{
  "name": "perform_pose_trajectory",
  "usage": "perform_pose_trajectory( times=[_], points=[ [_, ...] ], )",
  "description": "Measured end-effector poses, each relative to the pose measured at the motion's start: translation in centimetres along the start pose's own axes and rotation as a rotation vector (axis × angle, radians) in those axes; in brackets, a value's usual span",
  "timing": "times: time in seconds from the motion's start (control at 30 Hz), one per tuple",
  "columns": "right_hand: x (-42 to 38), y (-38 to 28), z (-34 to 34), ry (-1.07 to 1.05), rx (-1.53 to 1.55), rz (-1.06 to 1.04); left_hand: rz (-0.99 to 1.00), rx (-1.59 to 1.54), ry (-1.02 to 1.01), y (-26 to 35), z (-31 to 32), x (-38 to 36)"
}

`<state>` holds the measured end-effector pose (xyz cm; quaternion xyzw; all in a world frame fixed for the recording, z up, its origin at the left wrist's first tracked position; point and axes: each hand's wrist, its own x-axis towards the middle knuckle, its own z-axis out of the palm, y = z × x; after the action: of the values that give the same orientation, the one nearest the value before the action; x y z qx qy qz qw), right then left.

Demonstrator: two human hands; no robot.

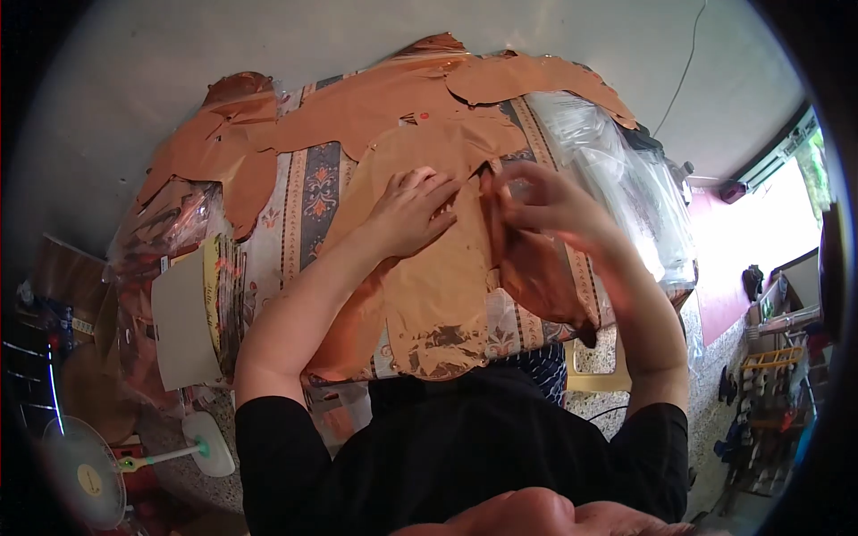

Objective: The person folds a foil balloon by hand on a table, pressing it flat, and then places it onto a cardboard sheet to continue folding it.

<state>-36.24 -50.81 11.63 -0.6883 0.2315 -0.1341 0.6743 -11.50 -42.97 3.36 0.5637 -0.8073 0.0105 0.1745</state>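
A tan leather hide lies in front of me, its near end hanging over the table's front edge, with dark worn patches there. My left hand rests on it, palm down, fingers slightly bent and spread on the surface. To the right, my right hand has its fingers curled at a raised, folded edge of the hide, with thumb and fingertips closed on it. Under that fold, a darker, shinier brown flap spreads to the right. The fingertips are partly hidden by the fold.
More leather hides cover the back and left of the table over a patterned cloth. Clear plastic sheets lie at the right. A stack of booklets is at the left. A fan stands on the lower left.
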Motion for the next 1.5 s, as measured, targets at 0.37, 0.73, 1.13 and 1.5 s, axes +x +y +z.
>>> perform_pose_trajectory(
  times=[0.37,0.73,1.13,1.5],
  points=[
    [7.2,1.9,11.4,-0.315,-0.320,-0.339,-0.016,-0.465,0.122,-1.3,0.3,-1.4],
    [9.9,7.9,-0.1,0.510,-0.980,-0.393,0.151,0.084,0.143,-5.8,5.7,-0.3],
    [11.2,4.2,3.4,0.149,-0.297,-0.561,-0.428,-0.554,-0.127,0.8,-1.1,0.0],
    [2.1,8.5,8.2,0.147,-1.017,-0.435,-0.279,-0.157,-0.401,0.3,-2.8,0.5]
  ],
)
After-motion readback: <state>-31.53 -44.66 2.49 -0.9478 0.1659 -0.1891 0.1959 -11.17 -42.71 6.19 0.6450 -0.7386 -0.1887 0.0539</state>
